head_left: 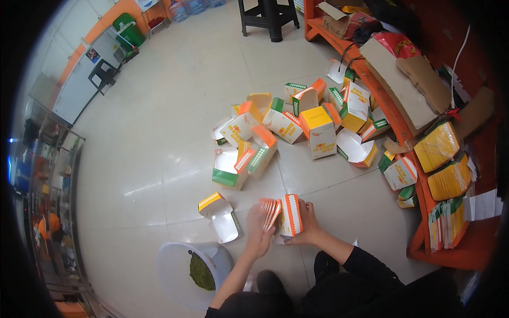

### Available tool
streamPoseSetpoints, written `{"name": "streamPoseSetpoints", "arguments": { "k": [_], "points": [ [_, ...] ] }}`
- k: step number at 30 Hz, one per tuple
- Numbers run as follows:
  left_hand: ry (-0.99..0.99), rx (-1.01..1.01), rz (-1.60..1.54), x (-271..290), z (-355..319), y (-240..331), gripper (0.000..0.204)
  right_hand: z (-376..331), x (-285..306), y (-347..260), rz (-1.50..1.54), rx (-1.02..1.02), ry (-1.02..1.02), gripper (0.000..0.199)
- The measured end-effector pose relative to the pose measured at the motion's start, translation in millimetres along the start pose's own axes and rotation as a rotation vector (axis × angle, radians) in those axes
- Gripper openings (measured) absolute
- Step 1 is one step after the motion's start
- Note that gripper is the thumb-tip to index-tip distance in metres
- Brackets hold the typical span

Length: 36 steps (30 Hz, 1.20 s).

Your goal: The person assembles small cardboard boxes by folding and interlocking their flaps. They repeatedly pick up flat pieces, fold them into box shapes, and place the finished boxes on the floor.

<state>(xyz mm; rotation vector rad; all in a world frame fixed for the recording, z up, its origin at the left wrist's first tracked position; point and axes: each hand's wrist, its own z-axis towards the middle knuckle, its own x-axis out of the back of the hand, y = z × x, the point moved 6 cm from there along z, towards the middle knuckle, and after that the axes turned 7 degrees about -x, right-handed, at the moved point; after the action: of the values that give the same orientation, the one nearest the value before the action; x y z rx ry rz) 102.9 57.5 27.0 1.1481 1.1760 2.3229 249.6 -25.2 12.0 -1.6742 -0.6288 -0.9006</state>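
My right hand [306, 223] is closed round a small folded carton [291, 214] with an orange and white patterned side. Close beside it, my left hand [259, 228] grips a fanned stack of thin orange-and-white pieces [271, 211]; its fingers are slightly blurred. The stack's far edge comes right up to the carton, and whether they touch I cannot tell. An open carton [225, 227] with a yellow and green edge lies on the floor left of my left hand. Ahead, several more cartons [321, 139] in white, yellow, orange and green lie in a loose heap, many with open flaps.
A translucent tub [168, 265] with dark green matter [200, 273] stands by my left forearm. On the right, an orange rack [389, 93] holds cardboard, yellow wrapped bundles [437, 147] and flat cartons [448, 222]. A black stool [269, 18] stands at the back; metal shelving [58, 185] lines the left.
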Motion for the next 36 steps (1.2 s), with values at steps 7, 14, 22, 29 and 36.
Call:
{"name": "streamPoseSetpoints", "arguments": {
  "k": [7,14,22,29,36],
  "points": [
    [-0.026,0.019,0.041,-0.5,1.5,2.7,0.068,-5.4,2.0,7.6,-0.092,0.048,-0.114,0.124],
    [-0.107,0.077,0.115,24.5,20.3,21.7,0.093,-31.0,54.0,51.5,0.578,-0.076,0.032,0.125],
    [-0.186,-0.085,0.154,14.5,56.7,105.4,0.095,-23.1,78.4,13.2,1.030,0.039,0.130,0.106],
    [-0.042,-0.036,-0.015,17.5,60.6,96.9,0.073,-10.6,99.5,-36.0,0.827,-0.085,0.179,0.045],
    [0.090,-0.141,-0.111,27.5,64.3,100.3,0.052,-8.9,106.5,-41.4,1.486,-0.239,0.212,0.035]
  ]
}}
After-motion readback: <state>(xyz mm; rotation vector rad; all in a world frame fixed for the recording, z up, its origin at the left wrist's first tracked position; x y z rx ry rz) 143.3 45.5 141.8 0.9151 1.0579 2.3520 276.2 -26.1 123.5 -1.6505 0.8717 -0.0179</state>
